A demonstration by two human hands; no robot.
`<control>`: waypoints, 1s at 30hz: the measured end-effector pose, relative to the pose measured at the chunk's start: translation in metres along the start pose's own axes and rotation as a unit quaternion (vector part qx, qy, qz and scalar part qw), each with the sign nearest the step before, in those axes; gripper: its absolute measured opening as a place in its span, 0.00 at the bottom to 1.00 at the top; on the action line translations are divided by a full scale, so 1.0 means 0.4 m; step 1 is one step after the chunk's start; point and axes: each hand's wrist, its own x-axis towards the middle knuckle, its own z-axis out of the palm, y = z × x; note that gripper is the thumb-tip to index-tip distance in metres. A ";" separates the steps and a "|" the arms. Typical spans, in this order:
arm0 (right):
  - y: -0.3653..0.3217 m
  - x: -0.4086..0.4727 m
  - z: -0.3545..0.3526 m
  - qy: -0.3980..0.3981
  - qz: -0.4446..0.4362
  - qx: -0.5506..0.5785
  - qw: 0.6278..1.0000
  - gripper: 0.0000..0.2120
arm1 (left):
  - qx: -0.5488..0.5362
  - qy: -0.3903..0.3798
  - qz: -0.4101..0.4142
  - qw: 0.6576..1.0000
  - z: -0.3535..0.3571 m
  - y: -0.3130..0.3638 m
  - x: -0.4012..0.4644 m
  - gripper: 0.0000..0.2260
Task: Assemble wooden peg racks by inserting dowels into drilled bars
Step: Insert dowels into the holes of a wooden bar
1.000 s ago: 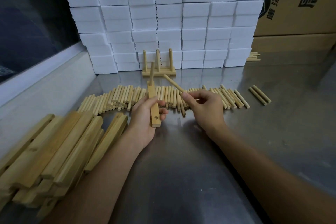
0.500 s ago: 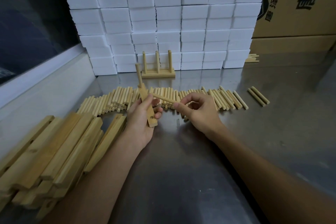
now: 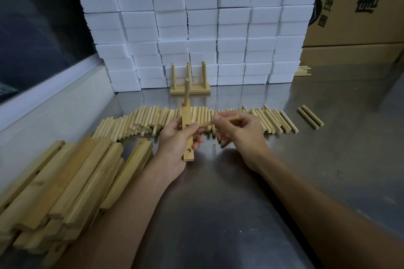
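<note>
At far left, a loose stack of drilled bars (image 3: pixel 65 181) lies on the steel desk (image 3: pixel 328 159), several showing round holes on their faces. Behind it a row of loose dowels (image 3: pixel 140 120) runs side by side across the desk. Centre: the left hand (image 3: pixel 175 144) grips a single bar (image 3: pixel 187 135), fingers curled round its middle, holding it lengthwise away from the viewer and above the desk. One dowel (image 3: pixel 187 91) stands upright in the far end of this bar; two open holes are visible nearer the viewer. The right hand (image 3: pixel 238 131) pinches a second dowel (image 3: pixel 207 124) between thumb and fingers, its free end pointing left and lying at the bar's middle hole; whether it has entered the hole cannot be told. Beyond the hands, a finished rack (image 3: pixel 190 88) with three upright pegs stands before a wall of white blocks (image 3: pixel 201 17). At right, two separate dowels (image 3: pixel 310 116) lie apart from the row, and cardboard boxes (image 3: pixel 360 6) stand behind.
</note>
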 end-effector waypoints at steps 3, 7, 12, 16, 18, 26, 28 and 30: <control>0.016 0.003 0.016 -0.039 0.025 0.006 0.999 0.02 | 0.003 -0.017 -0.002 1.000 0.002 0.001 -0.001 0.06; 0.025 0.005 0.022 -0.015 0.004 0.015 1.000 0.02 | 0.010 -0.032 0.002 0.999 0.002 -0.001 -0.002 0.07; 0.022 0.007 0.023 -0.025 -0.004 0.020 0.999 0.04 | 0.031 -0.066 0.008 0.997 -0.004 -0.005 0.001 0.17; 0.024 0.007 0.023 -0.039 0.008 -0.015 0.999 0.05 | 0.045 -0.087 0.001 0.995 -0.010 -0.008 0.006 0.19; 0.024 0.006 0.023 -0.038 0.004 -0.026 0.999 0.06 | 0.044 -0.093 -0.002 0.995 -0.012 -0.009 0.007 0.19; 0.020 0.001 0.031 -0.039 -0.081 -0.168 0.982 0.02 | 0.064 -0.092 0.014 0.994 -0.017 -0.018 0.006 0.19; 0.019 0.000 0.031 -0.039 -0.100 -0.194 0.975 0.03 | 0.076 -0.089 0.022 0.993 -0.018 -0.020 0.005 0.20; 0.020 -0.002 0.034 -0.036 -0.116 -0.211 0.970 0.04 | 0.098 -0.089 0.030 0.991 -0.019 -0.023 0.006 0.22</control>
